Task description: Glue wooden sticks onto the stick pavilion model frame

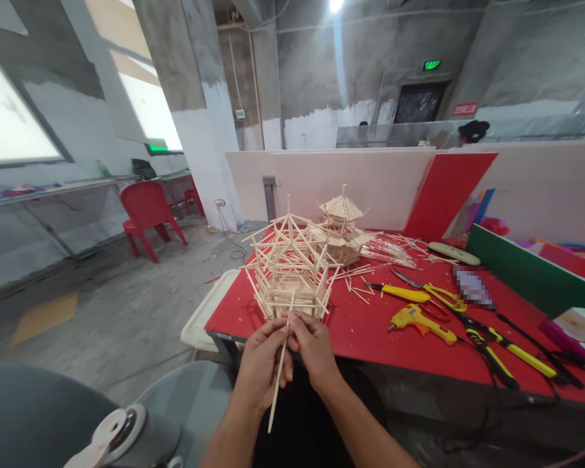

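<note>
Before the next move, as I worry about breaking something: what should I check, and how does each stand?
1. Thin stick held: ok, between the fingers of the left hand and right hand.
2. Near stick frame upright: ok.
3. Roofed model upright on the red table: ok.
4. Glue gun apart from both hands: ok, off to their right.
5. Glue gun cool: cannot tell.
6. Loose sticks tidy: not ok, scattered.

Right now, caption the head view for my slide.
Left hand and right hand pinch a thin stick before an open stick-built model on a red table.
</note>
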Tool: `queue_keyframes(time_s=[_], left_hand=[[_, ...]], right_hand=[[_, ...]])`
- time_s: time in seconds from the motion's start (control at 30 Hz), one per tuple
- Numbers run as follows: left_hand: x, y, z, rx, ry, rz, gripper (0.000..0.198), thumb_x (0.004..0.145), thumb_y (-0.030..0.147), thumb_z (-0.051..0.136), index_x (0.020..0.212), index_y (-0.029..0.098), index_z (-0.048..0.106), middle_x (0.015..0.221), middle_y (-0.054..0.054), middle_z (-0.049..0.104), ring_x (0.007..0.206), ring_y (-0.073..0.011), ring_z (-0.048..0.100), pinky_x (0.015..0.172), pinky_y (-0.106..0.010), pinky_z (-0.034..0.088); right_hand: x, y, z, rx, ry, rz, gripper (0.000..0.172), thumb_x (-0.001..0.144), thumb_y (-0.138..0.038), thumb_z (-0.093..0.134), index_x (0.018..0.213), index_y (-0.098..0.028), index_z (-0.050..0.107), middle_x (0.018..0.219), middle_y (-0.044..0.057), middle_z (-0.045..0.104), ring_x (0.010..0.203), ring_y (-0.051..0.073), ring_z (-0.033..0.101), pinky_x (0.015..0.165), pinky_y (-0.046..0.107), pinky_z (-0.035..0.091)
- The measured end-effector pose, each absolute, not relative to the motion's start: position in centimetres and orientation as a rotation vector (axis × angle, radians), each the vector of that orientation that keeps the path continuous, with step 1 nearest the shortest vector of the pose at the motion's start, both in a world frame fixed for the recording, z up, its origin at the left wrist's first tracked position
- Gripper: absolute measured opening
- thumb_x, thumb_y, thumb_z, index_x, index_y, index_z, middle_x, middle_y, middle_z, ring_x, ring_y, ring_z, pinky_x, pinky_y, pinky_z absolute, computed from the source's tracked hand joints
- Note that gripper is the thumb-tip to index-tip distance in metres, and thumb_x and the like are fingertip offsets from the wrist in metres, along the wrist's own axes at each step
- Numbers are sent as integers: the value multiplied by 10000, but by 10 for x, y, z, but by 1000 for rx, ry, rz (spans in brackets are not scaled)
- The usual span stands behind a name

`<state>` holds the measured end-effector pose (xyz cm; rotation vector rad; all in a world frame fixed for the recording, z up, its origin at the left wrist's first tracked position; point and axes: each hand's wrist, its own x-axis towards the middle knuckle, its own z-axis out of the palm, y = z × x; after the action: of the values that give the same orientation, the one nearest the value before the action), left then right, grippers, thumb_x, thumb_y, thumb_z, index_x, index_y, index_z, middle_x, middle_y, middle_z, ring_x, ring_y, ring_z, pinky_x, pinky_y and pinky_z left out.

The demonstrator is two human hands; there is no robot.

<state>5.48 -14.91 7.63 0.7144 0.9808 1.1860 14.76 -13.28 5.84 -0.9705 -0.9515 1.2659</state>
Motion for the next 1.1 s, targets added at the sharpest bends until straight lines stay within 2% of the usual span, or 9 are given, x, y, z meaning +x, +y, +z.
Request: queue_keyframes(time_s=[0.2,0.37,0.53,0.77,1.1], left_hand=[[55,-149,77,718,995,1181,359,673,352,745,933,130,635,564,18,640,248,-83,470,229,-156,268],[55,-149,76,715,987,1181,373,677,345,745,956,127,627,542,24,631,246,-87,468,229,-158,281],[54,-149,75,718,973,1179,374,683,348,741,964,129,627,570,22,637,253,-83,475,231,-157,286],[54,-149,77,717,989,1181,377,671,354,746,948,129,625,558,23,632,251,-83,469,229,-156,272],[54,-148,75,726,964,1181,341,697,339,733,942,128,626,576,19,643,254,-81,474,230,-155,274]], right_hand=[[148,-132,58,-972,-951,1277,365,796,-491,609,856,-151,729,476,-58,417,461,84,355,464,212,313],[148,-132,58,-973,-934,1270,358,778,-482,632,857,-149,735,530,-32,495,496,90,397,489,216,346],[147,-133,58,-985,-932,1262,352,781,-477,625,863,-154,741,488,-46,450,473,92,393,471,215,337],[147,-133,58,-980,-937,1259,366,779,-490,631,873,-155,743,486,-43,461,490,101,428,482,217,359],[147,-132,56,-962,-940,1282,355,788,-486,622,866,-157,733,494,-54,444,475,89,374,485,217,329]])
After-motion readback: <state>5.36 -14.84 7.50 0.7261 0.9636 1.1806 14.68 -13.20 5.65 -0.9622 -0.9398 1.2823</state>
